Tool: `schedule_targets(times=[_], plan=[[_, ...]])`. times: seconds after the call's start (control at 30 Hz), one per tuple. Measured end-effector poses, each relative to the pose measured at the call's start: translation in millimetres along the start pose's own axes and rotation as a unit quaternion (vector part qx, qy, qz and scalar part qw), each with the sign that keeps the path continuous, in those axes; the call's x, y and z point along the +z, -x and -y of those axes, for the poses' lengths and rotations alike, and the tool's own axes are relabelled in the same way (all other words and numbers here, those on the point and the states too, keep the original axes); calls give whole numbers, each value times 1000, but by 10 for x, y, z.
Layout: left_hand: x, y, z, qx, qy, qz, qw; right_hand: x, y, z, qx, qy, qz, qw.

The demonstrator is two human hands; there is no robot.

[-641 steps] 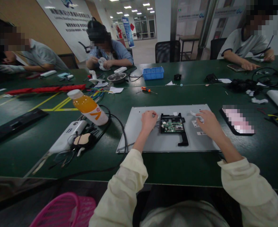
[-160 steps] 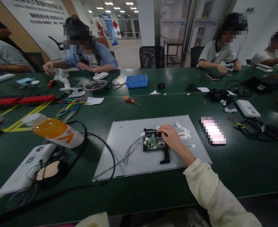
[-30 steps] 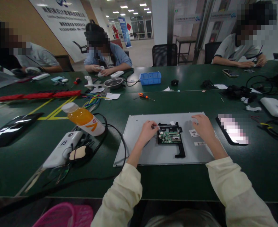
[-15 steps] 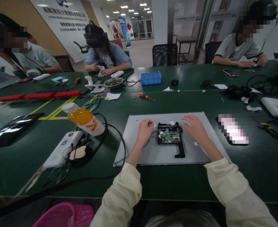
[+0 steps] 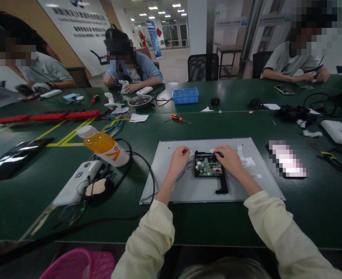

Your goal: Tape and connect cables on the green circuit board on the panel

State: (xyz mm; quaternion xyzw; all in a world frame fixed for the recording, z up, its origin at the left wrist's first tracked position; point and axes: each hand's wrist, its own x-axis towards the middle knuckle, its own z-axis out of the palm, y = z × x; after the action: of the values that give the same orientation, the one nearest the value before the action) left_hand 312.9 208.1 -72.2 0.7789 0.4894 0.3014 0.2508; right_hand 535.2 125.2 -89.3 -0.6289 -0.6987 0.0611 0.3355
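Note:
A grey metal panel (image 5: pixel 188 186) lies flat on the green table in front of me. At its middle sits a green circuit board (image 5: pixel 207 168) in a black frame with a black bracket (image 5: pixel 221 186) below it. My left hand (image 5: pixel 179 157) is curled at the board's left edge, fingers pinched on a small white piece by the thin wires. My right hand (image 5: pixel 229 159) rests on the board's upper right corner, fingers bent down onto it. A white ribbon strip (image 5: pixel 242 153) lies on the panel just right of that hand.
An orange drink bottle (image 5: pixel 102 145) lies left of the panel, above a white device (image 5: pixel 78 182) with black cables. A phone (image 5: pixel 287 162) lies to the right. An orange screwdriver (image 5: pixel 178 117) and blue bin (image 5: pixel 185 95) sit beyond. Other people work across the table. A pink basket (image 5: pixel 78 265) is below.
My right hand has slid left from the panel's right side onto the board's upper right corner, uncovering the white strip. My left hand has stayed at the board's left edge.

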Motion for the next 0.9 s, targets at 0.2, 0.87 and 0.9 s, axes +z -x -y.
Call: schedule_targets(times=[0.2,0.87,0.9], plan=[[-20,12,5,6,2,-9,1000,-6,-17,30,-8,-3,-31,999],[-46,118,-81,-10,-184,-44,982,-355,172,-323,31,47,-23,998],[-45,121,-98,-3,-181,-43,982,-368,172,-272,17,29,-11,999]])
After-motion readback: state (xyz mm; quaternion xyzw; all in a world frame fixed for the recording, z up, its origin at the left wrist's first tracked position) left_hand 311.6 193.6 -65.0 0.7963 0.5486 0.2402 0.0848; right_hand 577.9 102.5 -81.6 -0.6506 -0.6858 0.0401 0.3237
